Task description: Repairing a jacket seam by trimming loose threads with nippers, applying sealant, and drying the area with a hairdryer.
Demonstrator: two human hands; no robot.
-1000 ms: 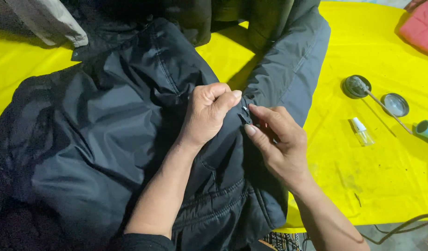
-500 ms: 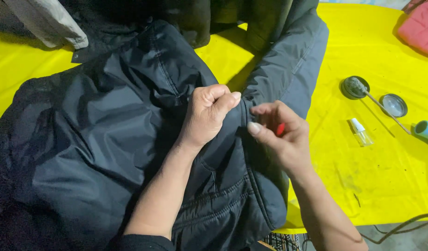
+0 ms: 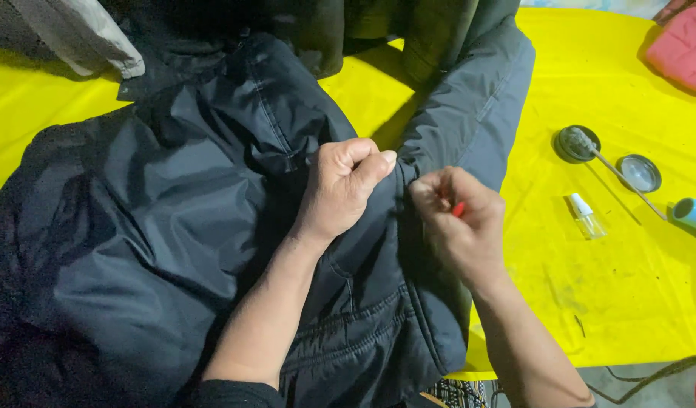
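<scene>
A dark navy padded jacket (image 3: 182, 219) lies spread over a yellow table cover (image 3: 589, 295). My left hand (image 3: 344, 185) is closed in a fist, pinching a fold of the jacket fabric near its sleeve seam. My right hand (image 3: 457, 219) sits just to the right, fingers curled around a small red tool (image 3: 458, 208) whose tip shows between them, held against the same fold. The jacket's sleeve (image 3: 476, 98) runs up and away from both hands.
On the yellow cover to the right lie two round dark lids (image 3: 578, 143) with a thin rod across them, a small clear bottle (image 3: 587, 217) and a light blue cylinder (image 3: 694, 214). A pink cloth (image 3: 684, 45) sits top right, grey-white cloth (image 3: 83, 38) top left.
My right hand has curled closed and turned over against the fabric fold, and the red tool now shows between its fingers. My left hand has kept its pinch.
</scene>
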